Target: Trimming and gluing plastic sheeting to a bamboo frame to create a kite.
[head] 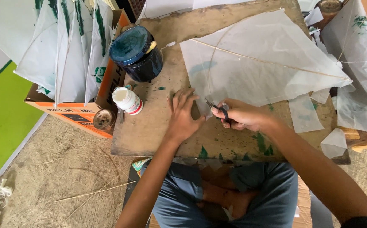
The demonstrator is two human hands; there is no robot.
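Observation:
A white paper kite [259, 63] with a thin straight stick and a bowed stick lies on a stained wooden board [149, 126] across my lap. My left hand [182, 114] presses flat on the board at the kite's lower left corner, fingers spread. My right hand [241, 115] grips small black-handled scissors [218, 109], whose blades point at that same corner of the paper, close to my left fingertips.
A dark blue jar [136, 52] and a small white bottle with a red band [127, 100] stand on the board's left. A cardboard box [86, 110] holding several finished white kites [71, 46] sits left. Paper scraps [333, 143] and more kites [360, 71] lie right.

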